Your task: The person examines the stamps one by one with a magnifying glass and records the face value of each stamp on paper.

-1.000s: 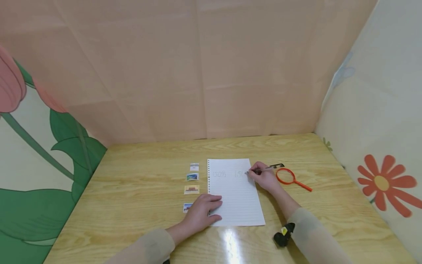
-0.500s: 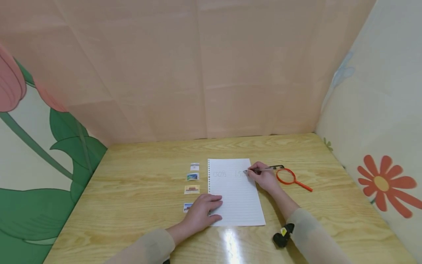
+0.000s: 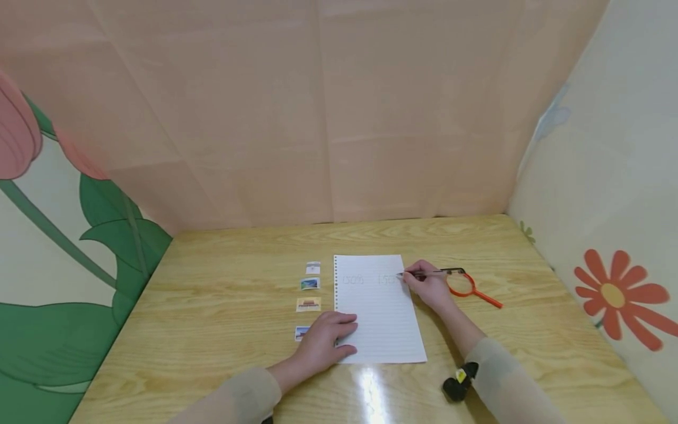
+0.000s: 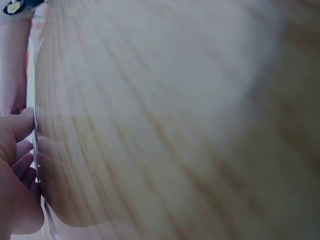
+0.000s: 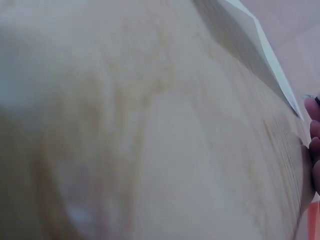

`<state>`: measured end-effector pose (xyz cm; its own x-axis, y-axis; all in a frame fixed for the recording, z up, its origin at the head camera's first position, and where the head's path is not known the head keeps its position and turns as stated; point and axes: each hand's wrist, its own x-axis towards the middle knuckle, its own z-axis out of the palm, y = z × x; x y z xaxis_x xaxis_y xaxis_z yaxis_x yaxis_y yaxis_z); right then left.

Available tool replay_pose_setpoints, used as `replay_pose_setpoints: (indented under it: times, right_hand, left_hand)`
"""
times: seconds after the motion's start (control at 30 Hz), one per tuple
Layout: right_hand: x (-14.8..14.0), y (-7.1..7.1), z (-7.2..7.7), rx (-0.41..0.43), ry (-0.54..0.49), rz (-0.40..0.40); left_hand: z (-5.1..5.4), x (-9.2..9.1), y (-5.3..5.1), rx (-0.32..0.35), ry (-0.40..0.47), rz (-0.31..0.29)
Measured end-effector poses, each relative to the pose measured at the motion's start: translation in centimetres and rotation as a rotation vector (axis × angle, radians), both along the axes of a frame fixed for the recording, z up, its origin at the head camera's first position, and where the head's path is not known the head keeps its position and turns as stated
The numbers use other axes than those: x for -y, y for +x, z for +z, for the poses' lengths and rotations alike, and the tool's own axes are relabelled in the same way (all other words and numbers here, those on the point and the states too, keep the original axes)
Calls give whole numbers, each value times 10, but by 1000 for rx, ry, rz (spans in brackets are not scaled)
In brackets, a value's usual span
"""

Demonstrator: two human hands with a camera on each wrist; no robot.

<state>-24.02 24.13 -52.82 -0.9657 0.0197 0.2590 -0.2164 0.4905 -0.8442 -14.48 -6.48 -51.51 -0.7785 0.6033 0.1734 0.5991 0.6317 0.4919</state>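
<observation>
On the wooden table lies a sheet of lined paper [image 3: 376, 324] with punched holes down its left edge. Faint handwriting, which looks like two groups of figures, runs across its upper part. My right hand [image 3: 430, 288] pinches a pen [image 3: 438, 272], its tip at the paper's right side just after the second group. My left hand [image 3: 322, 341] rests on the sheet's lower left edge, fingers extended and spread. Part of a small picture card [image 3: 301, 333] is hidden behind the left hand. In the left wrist view the left hand [image 4: 17, 170] shows only at the left border.
Three more small picture cards, the nearest a yellow card [image 3: 308, 304], stand in a column left of the paper. A red magnifying glass [image 3: 484, 297] lies right of my right hand, its ring partly behind the pen. A pink sheet [image 3: 318, 118] hangs behind the table [image 3: 222, 294].
My right hand, with the pen, first shifts very slightly left, then moves a little right, uncovering more of the second group of writing. The left hand stays in place.
</observation>
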Motion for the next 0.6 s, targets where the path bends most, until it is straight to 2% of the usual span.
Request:
replay_pose_setpoints:
  times: [0.37,0.6]
  right_hand:
    - [0,1,0,-18,14,-34]
    - [1,1,0,-1,48,-6]
  left_hand:
    - [1,0,0,2,-4,3]
    - [0,0,0,8,-8,2]
